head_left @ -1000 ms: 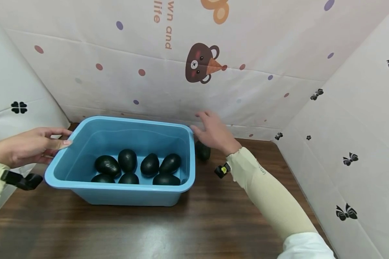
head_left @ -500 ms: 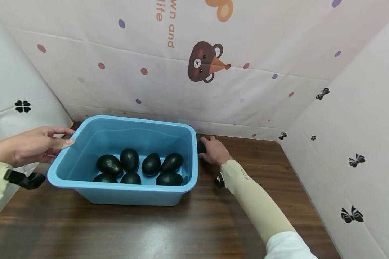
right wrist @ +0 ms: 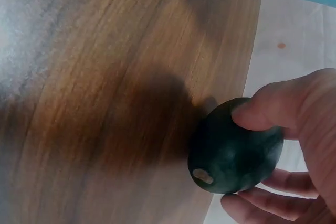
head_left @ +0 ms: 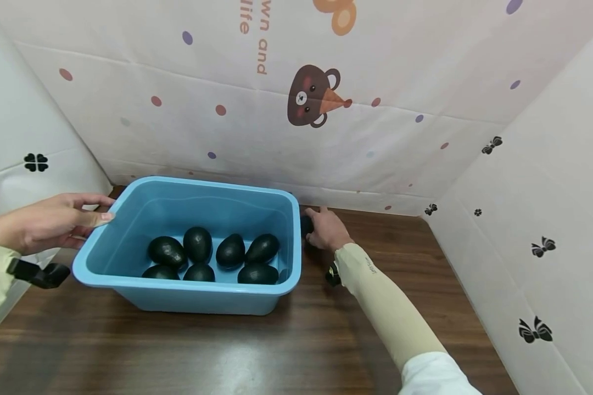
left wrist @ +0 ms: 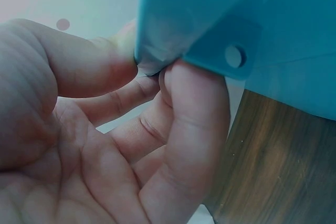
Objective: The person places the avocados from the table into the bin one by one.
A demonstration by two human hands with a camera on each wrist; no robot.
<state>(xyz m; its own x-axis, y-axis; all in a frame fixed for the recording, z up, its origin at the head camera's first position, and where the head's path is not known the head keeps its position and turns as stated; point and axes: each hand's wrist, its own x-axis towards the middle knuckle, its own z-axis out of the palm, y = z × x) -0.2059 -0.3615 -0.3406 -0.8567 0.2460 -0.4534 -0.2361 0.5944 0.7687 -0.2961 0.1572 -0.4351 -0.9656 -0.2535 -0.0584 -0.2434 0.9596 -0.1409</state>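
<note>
A blue plastic tub (head_left: pixel 190 297) stands on the wooden table with several dark green avocados (head_left: pixel 197 244) lying in its bottom. My left hand (head_left: pixel 54 224) pinches the tub's left rim between thumb and fingers, as the left wrist view shows from close by. To the right of the tub, my right hand (head_left: pixel 330 231) holds another avocado (right wrist: pixel 233 153) low at the table's back edge. The thumb lies on one side of it and the fingers curl round the other. In the head view, that avocado is partly hidden by the hand and the tub.
Dark wooden table (head_left: pixel 227 351) extends in front of the tub and to its right. A white patterned sheet (head_left: pixel 217 131) rises right behind the tub. Similar white sheets border the table at left and right (head_left: pixel 474 258).
My right hand has come down from above the tub's back right corner onto the avocado and taken hold of it. The left hand keeps its grip on the rim.
</note>
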